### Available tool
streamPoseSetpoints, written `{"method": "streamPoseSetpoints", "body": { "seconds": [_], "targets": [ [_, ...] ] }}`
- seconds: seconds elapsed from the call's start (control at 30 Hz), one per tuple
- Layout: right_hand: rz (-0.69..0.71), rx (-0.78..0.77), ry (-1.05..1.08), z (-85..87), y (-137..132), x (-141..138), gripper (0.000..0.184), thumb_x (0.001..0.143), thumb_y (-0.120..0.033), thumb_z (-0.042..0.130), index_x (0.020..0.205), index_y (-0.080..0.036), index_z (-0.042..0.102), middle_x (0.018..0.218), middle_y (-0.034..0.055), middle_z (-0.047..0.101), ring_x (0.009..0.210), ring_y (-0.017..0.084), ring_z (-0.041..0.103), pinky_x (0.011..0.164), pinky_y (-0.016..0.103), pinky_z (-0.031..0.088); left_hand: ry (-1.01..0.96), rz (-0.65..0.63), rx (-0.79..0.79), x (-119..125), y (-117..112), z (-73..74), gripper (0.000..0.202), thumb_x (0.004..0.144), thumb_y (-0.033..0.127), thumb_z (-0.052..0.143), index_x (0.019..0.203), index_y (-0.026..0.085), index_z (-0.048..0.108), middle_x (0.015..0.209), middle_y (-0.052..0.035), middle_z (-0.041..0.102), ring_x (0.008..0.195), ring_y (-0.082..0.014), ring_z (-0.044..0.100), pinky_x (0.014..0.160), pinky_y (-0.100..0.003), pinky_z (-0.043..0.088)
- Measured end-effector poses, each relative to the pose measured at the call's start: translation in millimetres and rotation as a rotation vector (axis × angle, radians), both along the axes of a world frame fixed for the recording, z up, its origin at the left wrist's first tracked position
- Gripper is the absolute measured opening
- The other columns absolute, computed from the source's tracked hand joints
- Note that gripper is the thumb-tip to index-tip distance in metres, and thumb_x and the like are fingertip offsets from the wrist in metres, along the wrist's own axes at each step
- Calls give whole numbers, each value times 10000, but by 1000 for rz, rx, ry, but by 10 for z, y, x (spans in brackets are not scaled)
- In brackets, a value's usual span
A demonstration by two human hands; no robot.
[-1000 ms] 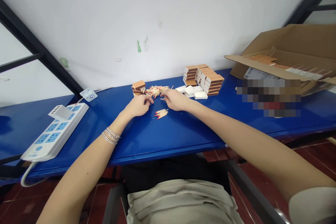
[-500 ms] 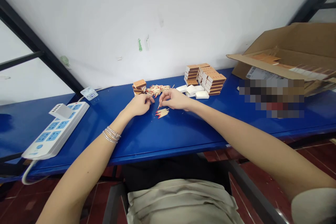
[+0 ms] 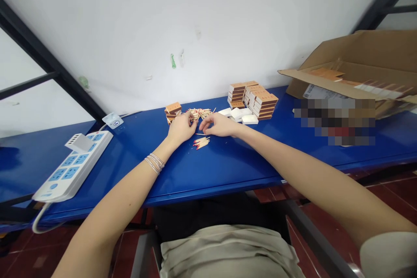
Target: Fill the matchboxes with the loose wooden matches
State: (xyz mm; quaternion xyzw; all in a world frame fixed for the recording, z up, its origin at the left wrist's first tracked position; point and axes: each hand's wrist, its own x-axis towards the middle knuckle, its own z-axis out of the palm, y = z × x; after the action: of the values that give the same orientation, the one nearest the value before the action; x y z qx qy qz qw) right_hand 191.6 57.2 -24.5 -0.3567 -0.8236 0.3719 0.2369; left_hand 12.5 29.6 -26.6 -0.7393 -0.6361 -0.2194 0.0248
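Observation:
My left hand (image 3: pixel 183 130) is at the near left edge of a loose heap of red-tipped matches (image 3: pixel 201 113). Its curved fingers touch the heap, thumb apart, with nothing visibly held. My right hand (image 3: pixel 222 125) hovers just right of it, fingers spread and holding nothing. Under its fingertips a single match (image 3: pixel 201 134) lies on the table. Slightly closer to me is a small bunch of matches (image 3: pixel 201 142), heads pointing left. Beyond my left hand stands a short stack of matchboxes (image 3: pixel 173 107). White matchbox trays (image 3: pixel 249 119) lie in a loose group to the right.
Stacked matchboxes (image 3: pixel 260 97) stand near the wall, behind the white trays. An open cardboard carton (image 3: pixel 355 61) occupies the right end of the blue table (image 3: pixel 208 178). On the left lie a white power strip (image 3: pixel 74 165) and a small white device (image 3: pixel 113 120).
My left hand has moved away from me to the match heap. My right hand has let go of a match, which now lies above the small bunch, and its fingers have spread.

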Motion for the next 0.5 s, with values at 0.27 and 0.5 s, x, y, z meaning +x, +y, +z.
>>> {"method": "streamPoseSetpoints", "body": {
  "seconds": [0.27,0.5],
  "targets": [
    [80,160,-138,18,-60,-18,252,674,-72,603,850,-152,765,807,26,753,718,136,658,673,210,480,56,16,-37,53,74,10,190,864,294,507,952,160,608,875,-124,677,851,-259,626,753,-359,476],
    [132,154,-178,34,-51,2,232,713,-87,590,847,-159,765,789,16,743,699,123,640,665,208,463,57,82,-58,58,82,3,155,849,218,483,916,157,609,857,-110,683,823,-239,623,738,-334,468]
  ]
}}
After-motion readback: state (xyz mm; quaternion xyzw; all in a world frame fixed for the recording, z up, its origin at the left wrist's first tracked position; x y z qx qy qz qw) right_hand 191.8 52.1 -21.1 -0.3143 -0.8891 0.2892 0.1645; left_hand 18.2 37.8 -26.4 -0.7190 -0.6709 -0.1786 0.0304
